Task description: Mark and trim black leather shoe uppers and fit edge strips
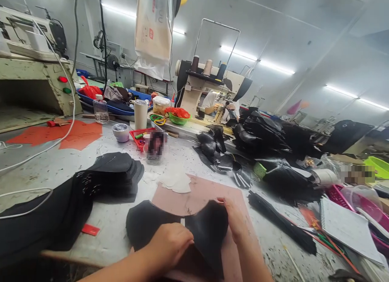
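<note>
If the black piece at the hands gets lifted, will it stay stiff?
Probably not: the black piece looks like a thin, broad sheet, so it may flex. That thinness also suggests it's light. Its smooth face could slide a little.

Black piece (146, 222) at six o'clock, partly over pinkish sheet (223, 189); left hand (170, 242) curled over it, right hand (235, 219) at five holding edge. Black stack (117, 172) at eight, orange pieces (82, 137) at nine, notebook (346, 229) at four.
</note>
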The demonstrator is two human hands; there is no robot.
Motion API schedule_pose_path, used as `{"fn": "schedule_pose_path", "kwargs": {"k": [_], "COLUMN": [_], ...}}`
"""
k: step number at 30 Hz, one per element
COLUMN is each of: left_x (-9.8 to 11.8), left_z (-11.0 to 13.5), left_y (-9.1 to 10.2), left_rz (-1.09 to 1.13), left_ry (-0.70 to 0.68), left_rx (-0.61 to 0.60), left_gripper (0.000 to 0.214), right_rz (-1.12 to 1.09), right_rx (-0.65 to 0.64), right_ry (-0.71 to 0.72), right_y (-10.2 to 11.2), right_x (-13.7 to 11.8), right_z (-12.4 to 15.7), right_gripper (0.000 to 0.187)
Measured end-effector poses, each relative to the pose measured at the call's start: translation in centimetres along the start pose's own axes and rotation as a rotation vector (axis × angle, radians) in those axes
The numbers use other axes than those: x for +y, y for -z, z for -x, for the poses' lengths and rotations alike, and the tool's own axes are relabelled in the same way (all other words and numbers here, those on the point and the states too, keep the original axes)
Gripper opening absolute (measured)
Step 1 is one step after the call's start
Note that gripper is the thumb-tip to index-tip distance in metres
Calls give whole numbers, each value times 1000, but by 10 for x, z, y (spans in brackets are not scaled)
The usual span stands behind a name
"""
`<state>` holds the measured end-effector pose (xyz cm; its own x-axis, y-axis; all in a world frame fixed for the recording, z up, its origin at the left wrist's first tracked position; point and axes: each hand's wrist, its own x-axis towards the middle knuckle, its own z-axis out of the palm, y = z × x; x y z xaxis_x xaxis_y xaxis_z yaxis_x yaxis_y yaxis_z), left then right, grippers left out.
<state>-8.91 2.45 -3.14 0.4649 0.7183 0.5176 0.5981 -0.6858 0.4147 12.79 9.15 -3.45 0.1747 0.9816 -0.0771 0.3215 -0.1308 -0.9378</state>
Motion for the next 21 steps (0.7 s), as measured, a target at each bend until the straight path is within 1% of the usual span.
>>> {"fn": "schedule_pose_path", "kwargs": {"k": [2,3,5,7,9,10,11,13,14,16,18,19,21], "left_x": [7,12,21,28,25,19,11,-10,-21,-41,-54,-57,-60], "left_z": [-1,-3,-11,-23,-36,-41,-45,-51,-53,-53,-51,-50,-48], "left_y": [-17,-21,-20,-12,0,5,11,20,23,25,22,18,11], "left_rz": [16,29,92,200,278,276,244,102,0,-184,-290,-312,-340], "left_ry": [-43,-21,106,247,349,391,431,478,470,405,333,313,291], "left_rx": [-114,-158,-222,-251,-230,-209,-187,-178,-197,-258,-317,-336,-355], "left_gripper": [27,27,25,22,25,26,26,25,25,24,20,18,15], "right_rz": [169,230,311,372,431,452,457,451,444,432,417,407,381], "right_rx": [45,66,29,-102,-267,-340,-382,-416,-415,-405,-399,-402,-420], "right_ry": [57,101,222,336,391,383,368,323,297,245,198,178,148], "right_y": [19,24,20,1,-29,-47,-64,-97,-111,-134,-149,-154,-158], "right_x": [1,-4,-20,-41,-58,-65,-69,-74,-75,-76,-77,-78,-80], "right_z": [1,0,-4,-12,-24,-32,-40,-58,-67,-82,-93,-96,-99], "right_gripper": [47,44,36,30,25,23,23,25,28,34,37,34,22]}}
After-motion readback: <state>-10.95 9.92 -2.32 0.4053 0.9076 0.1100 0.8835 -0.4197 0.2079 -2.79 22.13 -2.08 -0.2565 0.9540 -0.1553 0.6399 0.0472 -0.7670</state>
